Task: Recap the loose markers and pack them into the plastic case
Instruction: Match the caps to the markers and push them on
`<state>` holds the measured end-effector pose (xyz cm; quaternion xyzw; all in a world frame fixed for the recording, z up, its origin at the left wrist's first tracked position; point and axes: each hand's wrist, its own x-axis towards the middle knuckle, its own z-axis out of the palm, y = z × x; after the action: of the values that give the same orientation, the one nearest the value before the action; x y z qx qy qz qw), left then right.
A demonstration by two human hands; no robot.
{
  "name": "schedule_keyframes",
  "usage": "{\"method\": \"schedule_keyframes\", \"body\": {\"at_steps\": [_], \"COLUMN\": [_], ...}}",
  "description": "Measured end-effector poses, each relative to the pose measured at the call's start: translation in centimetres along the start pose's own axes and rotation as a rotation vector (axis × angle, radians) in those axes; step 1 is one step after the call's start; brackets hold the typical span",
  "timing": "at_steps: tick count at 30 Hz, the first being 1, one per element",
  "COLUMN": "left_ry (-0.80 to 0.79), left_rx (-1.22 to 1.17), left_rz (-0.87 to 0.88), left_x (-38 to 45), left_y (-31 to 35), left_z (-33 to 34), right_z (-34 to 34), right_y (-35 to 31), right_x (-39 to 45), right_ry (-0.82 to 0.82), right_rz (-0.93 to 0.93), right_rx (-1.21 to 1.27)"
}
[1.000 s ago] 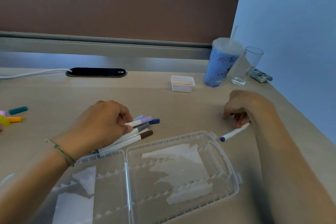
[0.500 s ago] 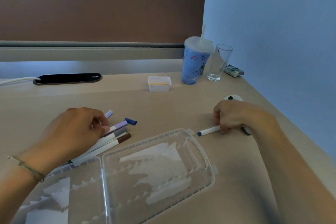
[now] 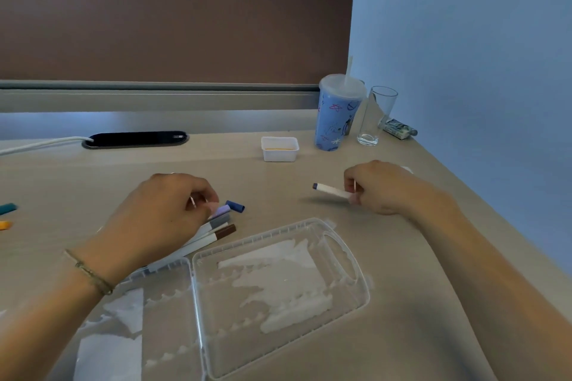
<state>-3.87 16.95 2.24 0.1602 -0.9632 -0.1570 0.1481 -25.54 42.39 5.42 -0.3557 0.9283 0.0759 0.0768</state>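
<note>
Pinched in your right hand [image 3: 382, 187]: an uncapped white marker [image 3: 331, 190]; left hand [image 3: 167, 213] grips bundled markers [image 3: 213, 230]. Loose blue cap [image 3: 235, 206] mid-frame; clear plastic case [image 3: 356, 260] empty.

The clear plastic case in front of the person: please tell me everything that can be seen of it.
The plastic case looks like thin, transparent plastic. It lies fully open and flat on the desk, two shallow halves joined by a hinge down the middle. Scalloped ridges run across both halves, probably to seat markers. The right half has a handle cut-out at its right edge. No marker lies in it yet; only pale reflections show. The left forearm crosses above its left half, and the capped markers end at its far left rim.
</note>
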Motion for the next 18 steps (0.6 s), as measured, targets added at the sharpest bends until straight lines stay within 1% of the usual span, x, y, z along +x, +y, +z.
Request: {"method": "schedule_keyframes", "body": {"at_steps": [2, 5, 9, 12, 14, 16, 18], "left_ry": [0.041, 0.098, 0.01, -0.049, -0.08, -0.104, -0.115], "left_rx": [-0.007, -0.005, 0.059, 0.123, 0.173, 0.199, 0.213], "left_rz": [0.022, 0.04, 0.061, 0.072, 0.053, 0.009, -0.039], "left_x": [0.0, 0.2, 0.2, 0.0, 0.0, 0.0, 0.0], "left_y": [0.2, 0.4, 0.4, 0.7, 0.4, -0.3, -1.3], "left_z": [-0.2, -0.6, -1.1, -1.6, -2.0, -2.6, -3.2], "right_z": [-1.4, -3.0, -4.1, -4.2, -4.1, -3.6, -2.5], "right_y": [-2.6, -7.2, -12.7, -15.4, -16.2, -16.2, -15.8], "right_x": [0.1, 0.4, 0.9, 1.4, 2.0, 2.8, 3.9], "right_ry": [0.047, 0.115, 0.141, 0.152, 0.154, 0.168, 0.218], "right_rz": [-0.085, -0.232, -0.39, -0.475, -0.491, -0.448, -0.365], "right_rx": [0.087, 0.154, 0.255, 0.307, 0.353, 0.429, 0.369]}}
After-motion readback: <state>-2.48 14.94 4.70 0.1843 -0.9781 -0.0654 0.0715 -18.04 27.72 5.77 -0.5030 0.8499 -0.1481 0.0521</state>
